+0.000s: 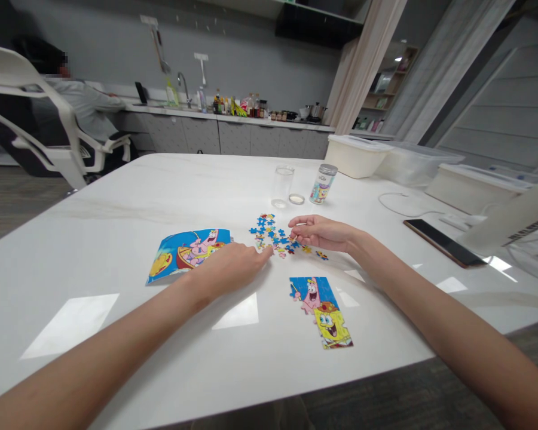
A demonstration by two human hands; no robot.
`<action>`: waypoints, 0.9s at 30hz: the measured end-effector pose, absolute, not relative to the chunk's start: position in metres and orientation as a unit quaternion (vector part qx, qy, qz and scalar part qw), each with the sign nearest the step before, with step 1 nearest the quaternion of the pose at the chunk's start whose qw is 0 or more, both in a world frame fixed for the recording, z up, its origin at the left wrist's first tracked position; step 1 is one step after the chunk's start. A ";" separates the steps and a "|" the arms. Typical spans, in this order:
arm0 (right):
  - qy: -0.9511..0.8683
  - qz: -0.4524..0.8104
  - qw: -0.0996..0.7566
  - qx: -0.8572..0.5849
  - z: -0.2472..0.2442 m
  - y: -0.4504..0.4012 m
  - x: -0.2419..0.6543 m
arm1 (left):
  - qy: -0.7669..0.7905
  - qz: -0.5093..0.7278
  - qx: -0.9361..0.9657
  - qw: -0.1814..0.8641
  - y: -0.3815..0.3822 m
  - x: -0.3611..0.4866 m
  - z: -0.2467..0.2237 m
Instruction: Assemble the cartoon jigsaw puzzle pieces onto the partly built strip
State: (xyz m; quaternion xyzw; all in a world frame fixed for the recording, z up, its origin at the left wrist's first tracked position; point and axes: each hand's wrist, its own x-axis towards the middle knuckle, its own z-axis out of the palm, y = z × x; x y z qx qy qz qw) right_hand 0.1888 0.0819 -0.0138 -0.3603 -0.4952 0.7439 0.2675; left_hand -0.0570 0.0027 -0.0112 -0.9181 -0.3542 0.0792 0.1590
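Loose jigsaw puzzle pieces (268, 226), mostly blue with some yellow and pink, lie in a heap at mid-table. My left hand (235, 263) reaches to the heap's near left edge, index finger stretched out at the pieces; its other fingers are largely hidden. Over the heap's right side, my right hand (317, 232) has thumb and fingers pinched together on what looks like a small puzzle piece. Closer to me lies a partly joined puzzle (325, 310) with a pink starfish and a yellow sponge character. A slightly curled picture sheet (170, 254) lies partly behind my left hand.
Behind the heap stand a clear jar (282, 186), its loose lid (296, 198) and a printed canister (323, 184). A phone (443, 242), a white cable (397, 210) and storage bins (358, 156) occupy the right. A person (78, 104) sits beyond the table at left.
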 end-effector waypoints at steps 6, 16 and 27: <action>-0.489 0.753 0.266 -0.351 -0.011 0.078 0.187 | -0.353 0.079 -0.918 0.163 0.003 -0.057 -0.011; -0.510 0.749 0.243 -0.348 -0.014 0.082 0.189 | -0.353 0.078 -0.918 0.165 0.003 -0.056 -0.011; -0.501 0.743 0.265 -0.357 -0.013 0.081 0.187 | -0.350 0.090 -0.916 0.171 0.003 -0.057 -0.011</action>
